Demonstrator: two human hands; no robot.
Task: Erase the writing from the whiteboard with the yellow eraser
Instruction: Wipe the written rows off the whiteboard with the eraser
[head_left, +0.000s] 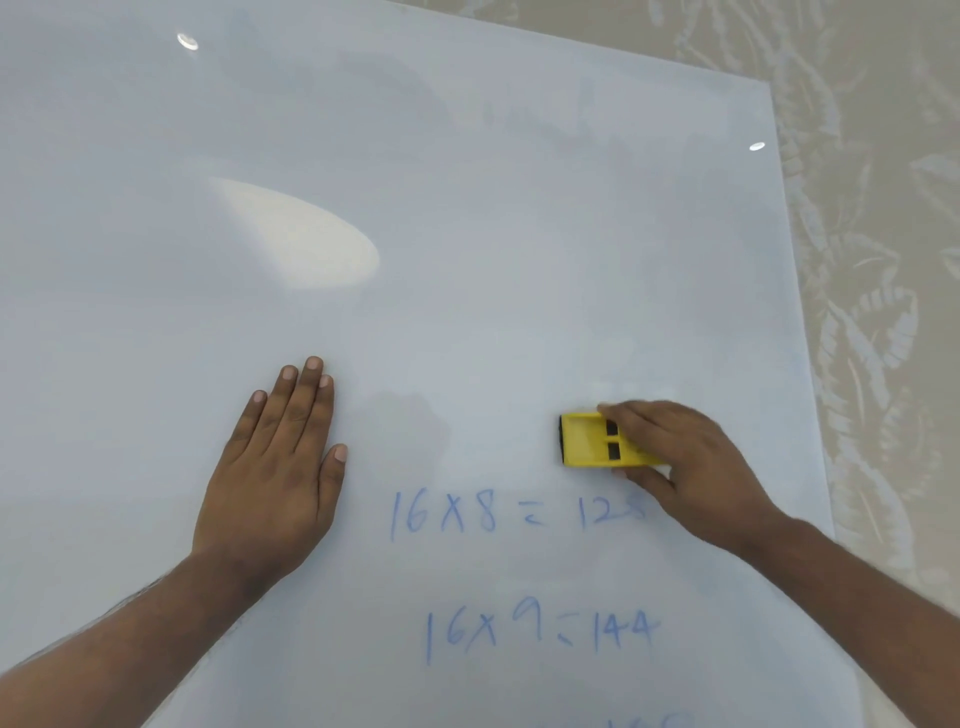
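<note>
The yellow eraser (597, 440), gripped in the right hand (680, 457) just beyond "16×8=128" (514, 512), is best pressed flat and swept left along that line, while the whiteboard (467, 208) is steadied by the flat, empty left hand (275, 467).

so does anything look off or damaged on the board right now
Nothing damaged. The whiteboard lies flat and intact; its bright patches are light reflections. The last digit of "16 x 8 = 128" looks faint beside the right hand holding the yellow eraser.
</note>
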